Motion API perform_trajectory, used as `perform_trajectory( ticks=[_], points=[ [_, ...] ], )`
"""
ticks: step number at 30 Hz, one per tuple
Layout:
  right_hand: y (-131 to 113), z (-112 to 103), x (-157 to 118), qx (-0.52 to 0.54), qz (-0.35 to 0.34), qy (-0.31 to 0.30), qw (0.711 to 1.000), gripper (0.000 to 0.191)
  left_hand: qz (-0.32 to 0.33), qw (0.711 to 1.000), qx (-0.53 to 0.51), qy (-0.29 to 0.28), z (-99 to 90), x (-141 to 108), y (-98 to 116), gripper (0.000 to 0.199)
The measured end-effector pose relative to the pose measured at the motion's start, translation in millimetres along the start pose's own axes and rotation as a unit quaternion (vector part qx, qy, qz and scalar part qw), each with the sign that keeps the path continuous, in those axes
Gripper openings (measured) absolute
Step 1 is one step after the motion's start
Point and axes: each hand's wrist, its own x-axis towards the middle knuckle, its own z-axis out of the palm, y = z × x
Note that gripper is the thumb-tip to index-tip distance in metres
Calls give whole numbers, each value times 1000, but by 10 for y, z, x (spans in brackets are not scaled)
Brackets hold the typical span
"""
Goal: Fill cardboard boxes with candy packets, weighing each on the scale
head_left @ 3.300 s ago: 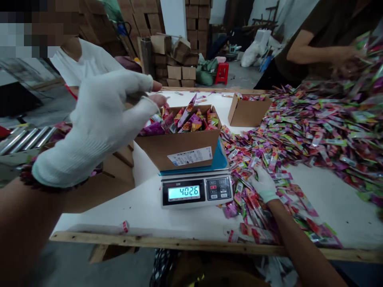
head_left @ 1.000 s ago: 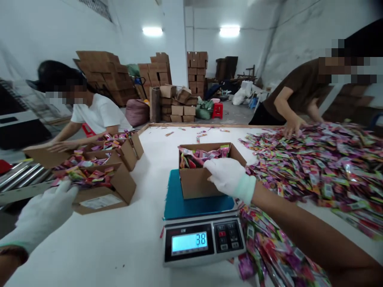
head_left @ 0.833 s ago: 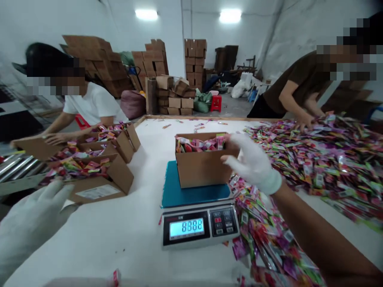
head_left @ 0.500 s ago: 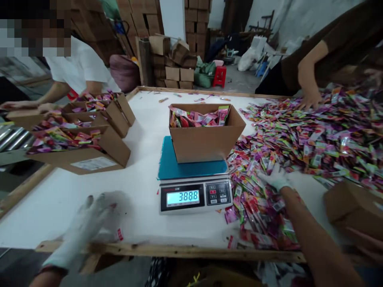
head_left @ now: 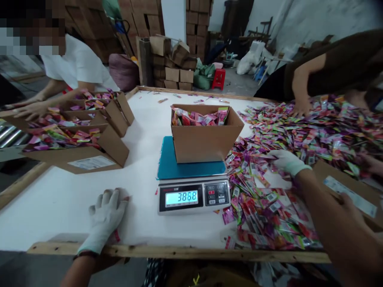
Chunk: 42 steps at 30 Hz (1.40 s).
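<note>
My left hand (head_left: 106,213), in a white glove with bare fingertips, lies spread on the white tabletop, left of a digital scale (head_left: 194,197). A small red wrapper (head_left: 116,235) is beside its thumb. My gloved right hand (head_left: 287,162) reaches over a heap of small colourful sachets (head_left: 269,207), its fingers outstretched against them; whether one is caught between them is hidden. On the scale's blue pan (head_left: 167,169) stands an open cardboard box (head_left: 206,143) filled with sachets. The lit display seems to read 386.8.
Several sachet-filled boxes (head_left: 92,161) stand at left, under a co-worker's hands (head_left: 36,109). Another person's hand (head_left: 302,105) touches the heap at the far right. At near right, other hands (head_left: 354,211) are at a labelled carton (head_left: 353,191). A wooden rim (head_left: 179,252) edges the table.
My left hand has shifted right and settled flat. My right hand has moved slightly right and up across the heap. The display went from 388.8 to 386.8. The carton at right has tilted.
</note>
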Motion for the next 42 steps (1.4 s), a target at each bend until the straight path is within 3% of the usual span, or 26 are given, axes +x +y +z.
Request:
perform_trajectory(
  ticks=[3, 7, 9, 11, 14, 16, 18, 20, 23, 25, 29, 32, 34, 37, 39, 42],
  points=[
    [-506, -713, 273, 3, -48, 17, 999, 14, -6, 1000, -11, 9, 73, 28, -51, 65],
    [-1562, -1487, 659, 54, -190, 95, 976, 23, -12, 999, -25, 17, 171, 85, -118, 64],
    [-2061, -1636, 883, 74, -257, 77, 960, 25, -17, 999, -27, 11, 198, 104, -143, 65],
    [-2455, -1630, 1111, 75, -299, 19, 951, 26, -24, 999, -24, 2, 217, 115, -163, 66],
    [-2796, -1504, 1361, 41, -319, -60, 945, 24, -36, 999, -17, -5, 239, 122, -183, 67],
    [-2843, -1464, 1402, 37, -310, -36, 949, 26, -34, 999, -13, -2, 238, 122, -182, 66],
    [-2754, -1500, 1316, 55, -294, 41, 953, 30, -26, 1000, -12, 3, 209, 113, -160, 64],
    [-2539, -1577, 1124, 60, -267, 130, 953, 36, -22, 1000, -18, 6, 149, 91, -120, 63],
    [-1999, -1615, 759, 17, -183, 201, 962, 44, -19, 999, -26, 1, 37, 49, -41, 61],
    [-1518, -1510, 545, -28, -113, 183, 976, 42, -13, 1000, -23, 2, -14, 28, 5, 59],
    [-557, -1086, 256, -68, -46, 33, 996, 13, 5, 1000, -15, 25, -30, 5, 48, 59],
    [-258, -931, 150, -61, -49, 12, 997, 16, -2, 1000, -21, 21, -17, 1, 47, 60],
    [-388, -1008, 142, -46, -59, 70, 995, 17, -7, 1000, -26, 3, -15, 5, 41, 60],
    [-960, -1262, 260, 0, -90, 147, 985, 23, -3, 1000, -21, 2, -18, 13, 30, 60],
    [-1428, -1384, 430, 34, -129, 152, 979, 27, -7, 1000, -21, -1, -13, 18, 16, 61],
    [-2026, -1396, 769, 75, -212, 119, 967, 37, -22, 999, -32, -21, 11, 31, -24, 62]
  ],
)
